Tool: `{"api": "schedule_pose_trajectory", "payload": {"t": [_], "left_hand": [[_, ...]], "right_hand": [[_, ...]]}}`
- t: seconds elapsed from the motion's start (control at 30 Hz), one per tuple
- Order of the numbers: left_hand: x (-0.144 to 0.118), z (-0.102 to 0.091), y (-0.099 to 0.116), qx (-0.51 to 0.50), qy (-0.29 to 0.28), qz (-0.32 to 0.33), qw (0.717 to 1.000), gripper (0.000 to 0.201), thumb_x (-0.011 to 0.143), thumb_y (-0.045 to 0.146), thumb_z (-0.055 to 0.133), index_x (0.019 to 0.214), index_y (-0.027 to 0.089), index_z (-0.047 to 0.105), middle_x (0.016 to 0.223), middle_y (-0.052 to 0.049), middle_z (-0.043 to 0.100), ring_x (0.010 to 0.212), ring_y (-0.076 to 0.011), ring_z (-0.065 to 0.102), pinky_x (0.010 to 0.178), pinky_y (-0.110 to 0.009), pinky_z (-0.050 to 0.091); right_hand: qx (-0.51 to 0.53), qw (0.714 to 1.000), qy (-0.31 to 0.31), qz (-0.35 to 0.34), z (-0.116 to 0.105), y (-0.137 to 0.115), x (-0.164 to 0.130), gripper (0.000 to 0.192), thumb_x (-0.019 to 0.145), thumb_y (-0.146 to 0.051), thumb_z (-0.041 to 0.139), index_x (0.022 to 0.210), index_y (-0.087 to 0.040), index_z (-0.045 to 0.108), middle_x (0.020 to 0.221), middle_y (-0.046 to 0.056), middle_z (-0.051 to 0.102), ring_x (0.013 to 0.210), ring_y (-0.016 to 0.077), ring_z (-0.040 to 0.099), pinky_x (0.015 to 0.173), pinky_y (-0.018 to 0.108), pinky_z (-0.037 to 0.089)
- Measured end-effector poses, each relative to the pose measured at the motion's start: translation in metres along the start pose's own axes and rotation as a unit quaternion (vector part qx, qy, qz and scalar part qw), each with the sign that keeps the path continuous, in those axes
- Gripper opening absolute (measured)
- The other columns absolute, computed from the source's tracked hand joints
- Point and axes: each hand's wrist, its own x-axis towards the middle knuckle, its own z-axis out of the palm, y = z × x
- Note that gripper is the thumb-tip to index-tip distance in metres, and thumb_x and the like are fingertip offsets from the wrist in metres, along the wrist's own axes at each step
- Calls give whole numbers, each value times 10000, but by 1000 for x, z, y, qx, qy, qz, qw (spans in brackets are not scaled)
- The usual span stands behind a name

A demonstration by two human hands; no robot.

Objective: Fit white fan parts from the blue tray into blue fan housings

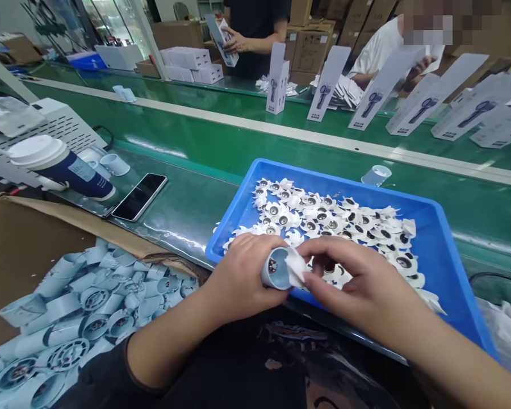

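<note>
My left hand (pixel 246 275) is wrapped round a light-blue cylindrical fan housing (pixel 276 271), its open end turned to the right with reddish-brown motor windings showing inside. Between the thumb and fingers of my right hand (pixel 353 278) is a white fan impeller (pixel 296 267), held at the mouth of the housing; whether it touches the rim I cannot tell. Beneath and beyond both hands lies a blue tray (pixel 447 238) with many white impellers (pixel 319 216), several showing dark round centres. To the left, a cardboard box (pixel 21 218) holds a heap of similar light-blue housings (pixel 106 307).
A phone (pixel 139 196) and a lidded paper cup (pixel 63 165) lie on the bench at left. One housing (pixel 376 175) stands behind the tray. Open white cartons (pixel 370 102) line the conveyor. Across it, one person (pixel 255 34) holds a carton; another (pixel 383 48) is at right.
</note>
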Motion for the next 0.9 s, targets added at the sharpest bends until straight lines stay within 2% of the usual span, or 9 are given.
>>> {"api": "schedule_pose_trajectory", "payload": {"t": [0.1,0.17,0.27,0.37,0.5,0.63,0.73,0.8,0.9], "left_hand": [[3,7,6,21,0,39,999,348,782,217,626,1104,192,495,1051,-78,659,987,-262,622,903,-428,450],[4,10,9,21,8,41,999,331,800,183,599,1109,187,484,1062,-83,646,1015,-256,609,915,-411,455],[4,16,13,12,44,34,998,311,805,156,583,1096,191,479,1060,-80,633,1017,-247,596,924,-394,463],[5,20,16,9,68,29,997,313,786,148,597,1073,198,481,1041,-69,633,983,-241,593,916,-387,469],[10,15,15,-4,34,23,999,355,783,189,635,1107,202,491,1070,-69,645,999,-248,612,892,-385,474],[20,7,12,21,18,29,999,435,798,274,719,1167,219,495,1154,-62,660,1077,-259,614,931,-411,447],[31,9,13,29,23,78,996,419,803,198,678,1174,216,485,1186,-58,658,1107,-240,612,975,-409,434],[39,11,14,29,19,90,995,439,805,205,694,1188,221,480,1204,-57,653,1126,-232,605,1000,-405,428],[50,9,13,36,9,82,996,510,774,274,771,1194,234,486,1234,-66,642,1160,-248,588,1019,-424,427]], "right_hand": [[-157,985,47,-57,15,-3,-6,185,844,-164,651,1016,-230,671,973,29,556,809,132,545,736,284,467],[-216,971,72,-72,22,-3,-4,223,787,-125,732,987,-217,698,964,46,505,804,149,503,716,306,435],[-212,969,88,-96,27,-1,2,171,766,-92,749,910,-171,706,903,51,464,784,150,460,669,288,395],[-184,976,86,-82,27,3,4,85,791,-100,726,845,-159,695,895,51,456,787,155,461,674,296,397],[-170,978,76,-89,11,8,-12,110,925,-258,620,1002,-255,699,1133,59,488,967,199,517,807,367,450],[-130,985,51,-97,-2,9,-33,232,1021,-414,447,1066,-347,664,1235,1,477,1114,131,527,854,276,507],[-232,962,88,-118,-1,12,-37,396,1001,-514,438,1313,-293,540,1419,65,365,1285,245,421,958,455,498],[-273,946,117,-132,-6,15,-39,337,997,-478,462,1239,-275,580,1401,74,396,1250,280,448,940,508,488],[-216,952,181,-120,-31,25,-60,212,1025,-348,408,1113,-304,596,1216,43,522,1104,193,564,847,341,540]]}}
